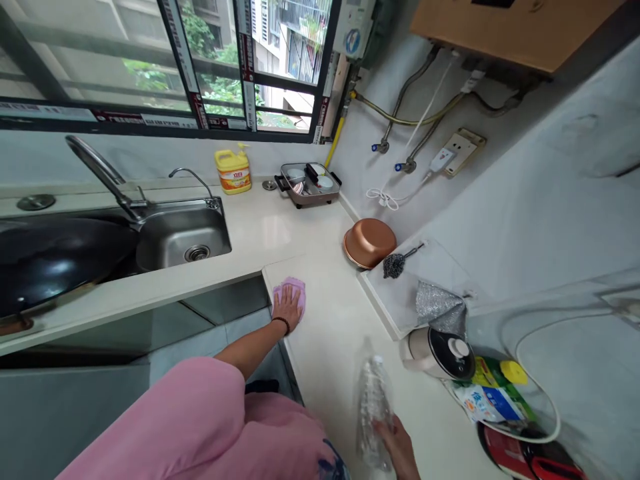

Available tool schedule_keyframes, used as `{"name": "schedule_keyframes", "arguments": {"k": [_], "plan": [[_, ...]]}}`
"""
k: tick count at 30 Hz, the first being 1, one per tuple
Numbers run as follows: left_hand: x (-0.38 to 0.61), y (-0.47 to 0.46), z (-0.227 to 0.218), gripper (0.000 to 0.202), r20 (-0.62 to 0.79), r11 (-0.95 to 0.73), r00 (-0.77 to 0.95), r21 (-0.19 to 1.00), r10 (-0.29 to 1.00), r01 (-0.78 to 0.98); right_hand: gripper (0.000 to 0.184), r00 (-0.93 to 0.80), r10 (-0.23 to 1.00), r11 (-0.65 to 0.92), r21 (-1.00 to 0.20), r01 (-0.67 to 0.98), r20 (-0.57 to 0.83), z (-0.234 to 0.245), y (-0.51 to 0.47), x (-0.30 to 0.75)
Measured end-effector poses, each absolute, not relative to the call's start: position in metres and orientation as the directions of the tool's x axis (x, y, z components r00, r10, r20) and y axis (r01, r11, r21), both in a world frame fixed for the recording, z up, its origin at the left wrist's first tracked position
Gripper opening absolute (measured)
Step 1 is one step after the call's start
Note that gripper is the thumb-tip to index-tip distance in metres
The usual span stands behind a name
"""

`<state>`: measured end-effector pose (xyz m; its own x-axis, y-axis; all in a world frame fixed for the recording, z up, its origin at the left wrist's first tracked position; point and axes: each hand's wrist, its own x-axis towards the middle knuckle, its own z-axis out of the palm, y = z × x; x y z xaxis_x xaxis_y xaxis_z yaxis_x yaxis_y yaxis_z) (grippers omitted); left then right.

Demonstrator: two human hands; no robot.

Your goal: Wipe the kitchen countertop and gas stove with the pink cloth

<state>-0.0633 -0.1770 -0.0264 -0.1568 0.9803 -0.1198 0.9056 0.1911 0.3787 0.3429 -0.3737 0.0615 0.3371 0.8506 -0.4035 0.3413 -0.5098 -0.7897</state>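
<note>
My left hand point(287, 308) lies flat with its fingers spread over a pink-purple cloth point(300, 287), pressing it to the white counter point(325, 293) near the inner corner. A dark band circles that wrist. At the lower right, my right hand point(399, 445) has its fingers closed round a clear, ribbed plastic bottle point(373, 407), which is blurred and see-through. The bottle is over the counter; whether it touches the surface I cannot tell.
To the left are a steel sink point(175, 230), a faucet point(103, 173) and a large black wok point(60, 253). A yellow jug point(233, 171) and an electric pan point(317, 193) stand at the back. Along the right are a copper-coloured bowl point(371, 241), a scrubber point(395, 265) and a kettle point(443, 353).
</note>
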Motion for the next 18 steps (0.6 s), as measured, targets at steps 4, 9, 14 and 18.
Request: {"name": "schedule_keyframes", "arguments": {"k": [4,9,14,18], "plan": [[-0.063,-0.176,-0.03,0.073,-0.113,0.19,-0.157,0.396,0.981,0.899,0.049,0.103,0.872,-0.462,-0.736,0.494,-0.478,0.094,-0.31,0.267],[-0.063,-0.177,-0.032,0.074,-0.088,0.177,-0.154,0.399,0.984,0.9,0.048,0.014,0.885,-0.408,-0.758,0.509,-0.466,0.123,-0.245,0.208],[-0.065,-0.176,-0.035,0.074,-0.068,0.153,-0.138,0.405,0.988,0.901,0.045,0.013,0.863,-0.447,-0.75,0.488,-0.505,0.108,-0.244,0.205],[-0.069,-0.174,-0.037,0.074,-0.058,0.105,-0.09,0.402,0.994,0.909,0.052,0.062,0.846,-0.502,-0.754,0.424,-0.529,0.086,-0.27,0.226]]}}
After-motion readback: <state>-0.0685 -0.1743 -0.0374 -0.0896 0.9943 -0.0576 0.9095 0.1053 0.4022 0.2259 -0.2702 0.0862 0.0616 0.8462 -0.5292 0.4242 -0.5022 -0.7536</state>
